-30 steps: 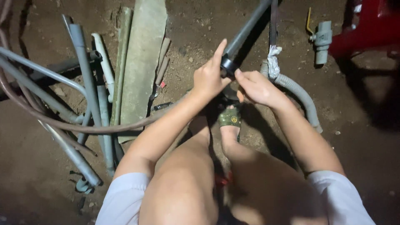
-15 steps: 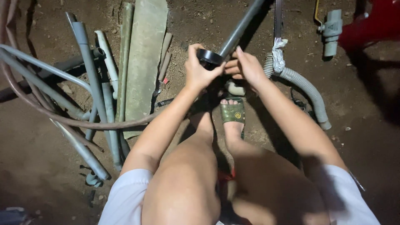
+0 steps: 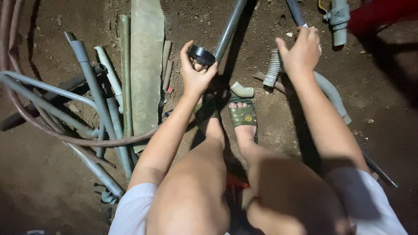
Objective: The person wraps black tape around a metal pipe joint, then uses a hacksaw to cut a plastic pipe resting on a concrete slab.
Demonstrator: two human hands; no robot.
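While the left hand point(image 3: 196, 76) grips the end of a grey pipe point(image 3: 230, 26), its fingers are clamped round the black fitting point(image 3: 201, 55) that caps that end, thumb on one side and forefinger raised on the other. From the fitting the pipe runs up and away to the far edge of the dirt floor point(image 3: 392, 109). The right hand point(image 3: 300, 52) is off the pipe, out to the right, its fingers apart and spread, the tips at a thin dark rod point(image 3: 295, 11) with a scrap of white on it; whether they grip it I cannot tell. Just under that hand lies a ribbed grey hose point(image 3: 324, 89), curving down towards the right. A grey valve point(image 3: 338, 19) stands near the far right corner, beside something red point(image 3: 379, 13).

Below the left hand are two feet in green sandals point(image 3: 243, 115), with a pale pipe elbow point(image 3: 241, 90) just beyond the toes. On the left side of the floor lie a flat grey plank point(image 3: 146, 65), a bundle of grey pipes point(image 3: 93, 91) crossing one another, and a brownish hose point(image 3: 82, 141) looping over them. Bare knees and white shorts point(image 3: 130, 209) fill the near edge.
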